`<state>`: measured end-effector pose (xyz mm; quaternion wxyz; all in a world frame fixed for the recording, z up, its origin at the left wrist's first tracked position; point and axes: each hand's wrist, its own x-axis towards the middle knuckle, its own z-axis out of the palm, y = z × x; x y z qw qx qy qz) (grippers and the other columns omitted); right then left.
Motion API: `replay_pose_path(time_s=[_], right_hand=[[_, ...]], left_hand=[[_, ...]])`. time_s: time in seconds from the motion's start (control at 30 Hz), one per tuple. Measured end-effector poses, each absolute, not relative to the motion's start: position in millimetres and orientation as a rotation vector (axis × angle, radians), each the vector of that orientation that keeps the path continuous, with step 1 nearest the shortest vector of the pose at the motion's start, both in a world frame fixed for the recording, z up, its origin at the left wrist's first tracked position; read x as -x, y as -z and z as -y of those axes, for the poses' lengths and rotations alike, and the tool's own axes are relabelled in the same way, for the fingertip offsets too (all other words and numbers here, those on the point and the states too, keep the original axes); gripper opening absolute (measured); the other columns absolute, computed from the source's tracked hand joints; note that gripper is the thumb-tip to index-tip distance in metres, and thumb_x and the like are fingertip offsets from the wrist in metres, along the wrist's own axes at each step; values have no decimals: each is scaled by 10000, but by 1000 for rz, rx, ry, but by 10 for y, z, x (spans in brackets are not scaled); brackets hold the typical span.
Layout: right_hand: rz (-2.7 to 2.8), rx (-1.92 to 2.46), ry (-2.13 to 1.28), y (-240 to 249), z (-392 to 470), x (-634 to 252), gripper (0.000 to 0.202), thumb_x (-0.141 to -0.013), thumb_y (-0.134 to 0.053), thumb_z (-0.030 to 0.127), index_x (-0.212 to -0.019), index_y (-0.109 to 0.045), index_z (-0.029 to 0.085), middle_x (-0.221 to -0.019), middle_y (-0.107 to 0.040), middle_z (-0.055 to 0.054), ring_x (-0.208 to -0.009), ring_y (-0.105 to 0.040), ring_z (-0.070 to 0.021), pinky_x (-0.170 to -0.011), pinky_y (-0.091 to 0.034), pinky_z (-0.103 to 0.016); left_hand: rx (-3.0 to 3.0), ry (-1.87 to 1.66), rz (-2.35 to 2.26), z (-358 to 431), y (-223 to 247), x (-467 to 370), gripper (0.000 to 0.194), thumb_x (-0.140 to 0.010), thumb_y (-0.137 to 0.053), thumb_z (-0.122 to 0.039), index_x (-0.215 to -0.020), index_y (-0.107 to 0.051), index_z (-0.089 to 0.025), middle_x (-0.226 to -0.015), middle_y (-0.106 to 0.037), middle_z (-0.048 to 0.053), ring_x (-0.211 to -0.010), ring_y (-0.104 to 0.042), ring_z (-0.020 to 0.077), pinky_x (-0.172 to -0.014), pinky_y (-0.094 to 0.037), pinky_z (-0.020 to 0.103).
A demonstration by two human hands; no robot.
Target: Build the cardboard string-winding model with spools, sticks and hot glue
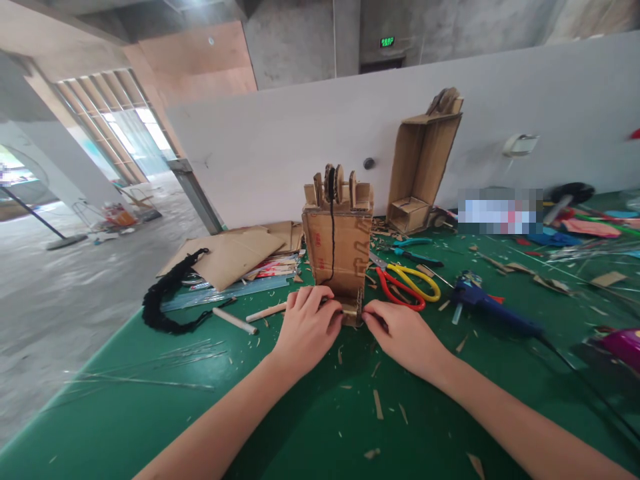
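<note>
A small cardboard model [340, 243] stands upright in front of me, with a boxed-in base and a cardboard pulley wheel [334, 183] between uprights on top. Black yarn [332, 233] runs from the wheel down its front panel. My left hand [310, 320] is closed at the left and front of the base, fingers curled over the edge. At the lower right corner, my right hand [397, 333] is closed too, thumb and fingertips against the side wall. The fingertips partly cover the base, and the yarn's lower end disappears near my left fingers.
Right of the model lie scissors [413, 283], pliers [407, 250] and a blue glue gun [493, 310] with its cord. A taller cardboard frame [425, 163] stands behind. Leftward are black yarn hank [165, 300], cardboard sheets [240, 250] and glue sticks [235, 321]. Scraps dot the green table [310, 427].
</note>
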<state>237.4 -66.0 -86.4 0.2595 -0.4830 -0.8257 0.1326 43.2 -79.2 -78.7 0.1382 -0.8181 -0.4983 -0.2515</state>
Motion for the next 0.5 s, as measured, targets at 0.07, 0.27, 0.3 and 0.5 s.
replay_pose_path(time_s=[0.07, 0.27, 0.3, 0.5], right_hand=[[2236, 1317, -370, 864, 658, -2372, 200, -901, -408, 250, -843, -596, 212, -787, -657, -10, -717, -608, -154, -613, -405, -263], [2235, 1325, -384, 870, 645, -2367, 183, -896, -417, 251, -840, -589, 218, -790, -657, -5, -727, -610, -159, -620, -397, -268], [2235, 1327, -381, 871, 644, -2367, 180, -894, -420, 251, -838, -588, 219, -791, -657, -4, -722, -609, -158, -613, -394, -266], [2236, 1318, -388, 876, 656, -2377, 183, -896, -419, 258, -845, -590, 220, -800, -659, -1, -729, -608, -156, -614, -394, -267]], left_hand=[[2361, 741, 1425, 781, 805, -432, 74, -846, -550, -218, -868, -620, -229, -1046, -580, 34, -983, -480, 219, -815, -355, 377], [2366, 754, 1444, 763, 814, -425, 100, -806, -595, -213, -903, -614, -226, -1060, -580, 38, -991, -483, 226, -815, -357, 381], [2371, 758, 1443, 767, 810, -425, 119, -801, -599, -216, -919, -612, -224, -1062, -579, 40, -993, -483, 227, -817, -359, 382], [2383, 782, 1427, 795, 795, -430, 113, -835, -548, -267, -907, -613, -208, -1057, -570, 55, -988, -484, 231, -816, -361, 393]])
